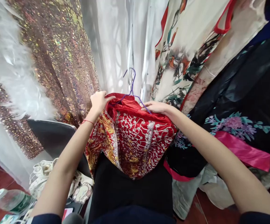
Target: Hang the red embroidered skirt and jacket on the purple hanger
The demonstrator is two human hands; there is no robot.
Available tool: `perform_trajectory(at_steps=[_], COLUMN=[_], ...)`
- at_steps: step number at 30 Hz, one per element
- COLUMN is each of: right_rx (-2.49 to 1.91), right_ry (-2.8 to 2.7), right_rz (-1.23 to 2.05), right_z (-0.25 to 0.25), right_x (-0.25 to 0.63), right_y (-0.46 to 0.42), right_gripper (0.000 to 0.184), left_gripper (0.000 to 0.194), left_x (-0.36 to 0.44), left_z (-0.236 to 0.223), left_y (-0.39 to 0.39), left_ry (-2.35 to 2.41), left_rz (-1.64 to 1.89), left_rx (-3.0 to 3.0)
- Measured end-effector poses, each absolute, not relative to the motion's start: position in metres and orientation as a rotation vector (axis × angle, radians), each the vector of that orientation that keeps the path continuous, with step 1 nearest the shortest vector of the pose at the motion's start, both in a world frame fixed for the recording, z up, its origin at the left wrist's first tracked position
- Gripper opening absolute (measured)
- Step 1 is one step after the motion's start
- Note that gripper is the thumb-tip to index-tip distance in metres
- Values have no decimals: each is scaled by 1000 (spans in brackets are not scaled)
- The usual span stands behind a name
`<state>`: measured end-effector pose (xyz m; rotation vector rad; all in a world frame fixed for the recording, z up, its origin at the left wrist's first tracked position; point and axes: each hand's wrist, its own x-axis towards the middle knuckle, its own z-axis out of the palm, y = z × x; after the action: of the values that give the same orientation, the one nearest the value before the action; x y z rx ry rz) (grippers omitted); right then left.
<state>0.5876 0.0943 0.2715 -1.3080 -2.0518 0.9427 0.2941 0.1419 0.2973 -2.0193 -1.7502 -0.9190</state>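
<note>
A red garment [135, 133] with silver and gold embroidery lies draped over my lap, its plain red lining showing along the top. A purple hanger [132, 84] sits in its opening, with the hook standing up and free. My left hand [99, 102] pinches the garment's upper left edge between thumb and fingers. On the other side, my right hand [155, 107] grips the red fabric beside the hanger's right arm; its fingertips touch or lie very near the hanger. Part of each hand's grip is hidden by cloth.
Gold sequined cloth [57, 56] and white feather trim [32, 84] hang at the left. A floral white dress [183, 46] and a black embroidered garment [237, 102] hang at the right. A plastic bottle [13, 200], a cloth bag [41, 174] and a dark chair back [53, 137] stand at lower left.
</note>
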Motion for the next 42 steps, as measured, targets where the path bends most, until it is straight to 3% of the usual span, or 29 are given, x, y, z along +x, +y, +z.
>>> perform_trajectory(at_steps=[3,9,11,14,18,23,31,36,42], right_rx=[-1301,-1342,-1354,-1408,-1499,-1571,-1576,-1488,-1441], right_ry=[-1909,-1859,-1921,-1978,-2012,-2074,-2084,-2147,-2119], right_rz=[959,507,370,250,194,87,140,265,362], right_z=[268,253,251,252,254,254,254,255,255], right_x=[601,604,600,595,589,580,582,582,588], right_y=[74,61,61,60,57,52,62,67,71], right_gripper=[14,20,20,19,18,21,39,45,36], left_gripper=[45,51,45,36,52,71,54,77,43], left_x=[304,319,322,326,325,306,268,271,253], left_z=[284,237,208,159,127,153,173,168,208], left_y=[148,110,81,40,25,64,133,152,168], left_ry=[-1747,-1441,-1316,-1204,-1572,-2187,-2209,-2241,-2261], left_rz=[-920,-1085,-1056,-741,-336,-303,-592,-790,-833], left_rx=[-2063,-1995,-2087,-2453,-2518,-2139,-1965,-1954,-1829])
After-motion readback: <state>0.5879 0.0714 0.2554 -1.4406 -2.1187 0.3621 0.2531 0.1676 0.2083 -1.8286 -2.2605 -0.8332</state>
